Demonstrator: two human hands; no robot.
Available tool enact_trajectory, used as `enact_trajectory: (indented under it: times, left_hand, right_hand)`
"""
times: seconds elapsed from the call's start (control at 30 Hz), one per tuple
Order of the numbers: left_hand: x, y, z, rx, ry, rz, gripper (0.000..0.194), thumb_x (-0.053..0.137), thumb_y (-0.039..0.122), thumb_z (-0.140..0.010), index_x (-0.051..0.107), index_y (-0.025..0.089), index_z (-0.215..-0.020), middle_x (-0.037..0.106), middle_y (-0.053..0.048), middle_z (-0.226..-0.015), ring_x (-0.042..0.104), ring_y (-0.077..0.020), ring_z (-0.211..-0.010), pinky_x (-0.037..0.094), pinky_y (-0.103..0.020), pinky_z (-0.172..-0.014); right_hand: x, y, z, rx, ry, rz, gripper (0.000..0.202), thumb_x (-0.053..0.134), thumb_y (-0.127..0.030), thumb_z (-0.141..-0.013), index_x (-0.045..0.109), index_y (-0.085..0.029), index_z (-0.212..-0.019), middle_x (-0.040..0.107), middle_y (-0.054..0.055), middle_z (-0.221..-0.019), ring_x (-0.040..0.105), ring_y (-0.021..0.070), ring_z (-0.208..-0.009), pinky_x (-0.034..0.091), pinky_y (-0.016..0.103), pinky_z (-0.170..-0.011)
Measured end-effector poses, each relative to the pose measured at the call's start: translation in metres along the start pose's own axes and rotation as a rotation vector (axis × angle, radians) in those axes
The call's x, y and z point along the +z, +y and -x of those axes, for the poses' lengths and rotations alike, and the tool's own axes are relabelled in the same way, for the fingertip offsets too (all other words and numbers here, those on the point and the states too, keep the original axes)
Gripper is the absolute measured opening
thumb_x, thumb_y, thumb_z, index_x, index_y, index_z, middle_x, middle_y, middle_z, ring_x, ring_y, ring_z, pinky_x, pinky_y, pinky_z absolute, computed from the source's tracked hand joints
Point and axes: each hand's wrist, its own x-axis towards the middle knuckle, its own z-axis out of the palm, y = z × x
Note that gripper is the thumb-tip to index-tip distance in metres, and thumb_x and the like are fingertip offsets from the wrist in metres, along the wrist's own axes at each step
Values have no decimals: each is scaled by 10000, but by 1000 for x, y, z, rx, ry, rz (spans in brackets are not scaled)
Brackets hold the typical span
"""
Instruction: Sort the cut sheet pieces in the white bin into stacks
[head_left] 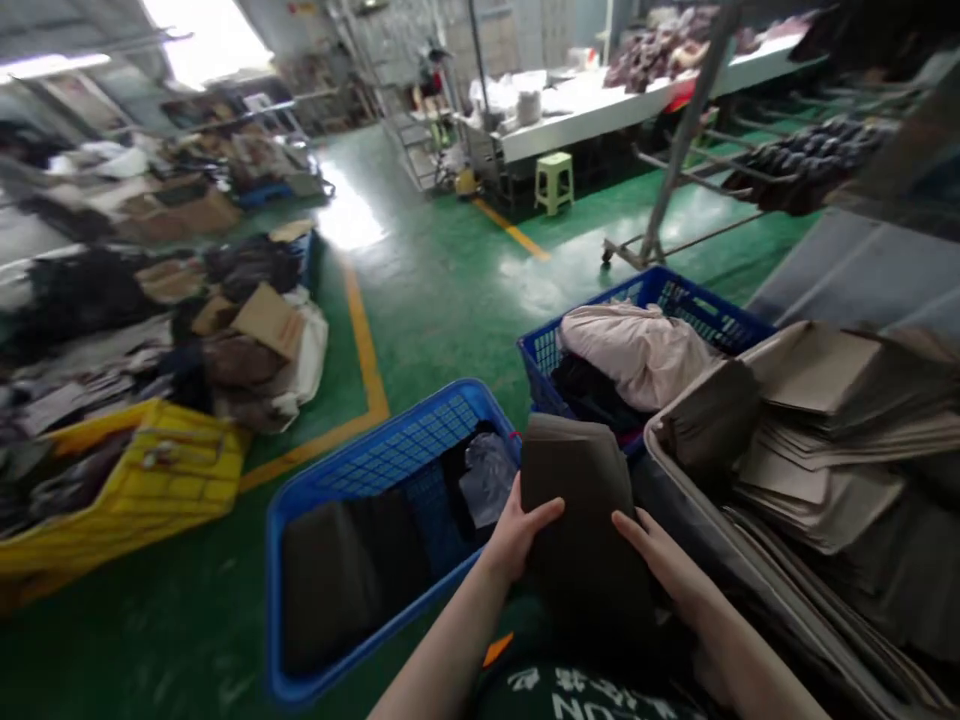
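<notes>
Between my two hands is a thick stack of dark grey-brown sheets [581,510], held upright in front of my body. My left hand [521,530] grips its left edge, the thumb lying on the front face. On the opposite edge, my right hand [649,545] is closed round the stack with its thumb at the side. A blue basket [382,440] to the left holds dark stacks [352,565] and a clear plastic bag [486,478]. To the right, a large lined bin [720,520] is piled with similar grey-brown sheets [817,430].
A second blue basket [540,350] with pale cloth [637,345] stands ahead. At the left are a yellow crate [187,470] and heaps of material. Farther off are a wheeled metal rack [664,200], a green stool [554,183] and a long white table [570,130].
</notes>
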Motion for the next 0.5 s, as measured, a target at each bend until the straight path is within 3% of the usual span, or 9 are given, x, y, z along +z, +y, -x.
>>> enact_trajectory:
  times: [0.13,0.2,0.27,0.37,0.43,0.5]
  left_hand:
    - [-58,27,45,59,66,-31,686,745,213,-674,418,223,-1277,600,-113,-1201,578,-289,-1090,419,-464,-971]
    - [-91,42,71,97,139,-28,685,748,220,-671,414,228,-1269,608,-104,-1178,584,-287,-1076,423,-472,-962]
    - [-124,58,96,154,233,-7,717,749,226,-670,388,238,-1289,616,-90,-1159,585,-280,-1069,423,-470,-962]
    - [-176,85,132,274,365,32,937,765,202,-650,215,291,-1403,612,-58,-1181,568,-266,-1105,394,-460,-998]
    - [-216,100,156,323,441,56,1041,772,198,-644,111,314,-1440,592,-57,-1223,552,-263,-1135,371,-456,-1020]
    - [-259,108,184,274,487,92,989,752,253,-676,133,290,-1447,576,-89,-1249,561,-270,-1126,372,-464,-1016]
  right_hand:
    - [58,-8,-23,5,-389,62,679,697,-309,-750,372,-259,-1344,555,82,-1290,546,268,-1155,416,445,-1000]
    - [97,-8,-38,-5,-496,134,729,728,-242,-709,368,-251,-1343,558,77,-1287,542,268,-1157,409,453,-1003]
    - [143,-2,-54,-36,-547,196,743,735,-205,-685,379,-247,-1336,566,71,-1278,540,268,-1153,407,462,-999]
    - [219,18,-74,-74,-606,202,752,728,-180,-648,401,-245,-1322,587,68,-1250,554,277,-1128,422,471,-973]
    - [267,38,-88,-42,-630,154,725,698,-190,-643,416,-245,-1309,610,69,-1213,581,282,-1090,450,465,-933]
    - [308,63,-102,58,-624,110,628,649,-236,-656,469,-219,-1258,648,78,-1140,616,281,-1027,484,445,-878]
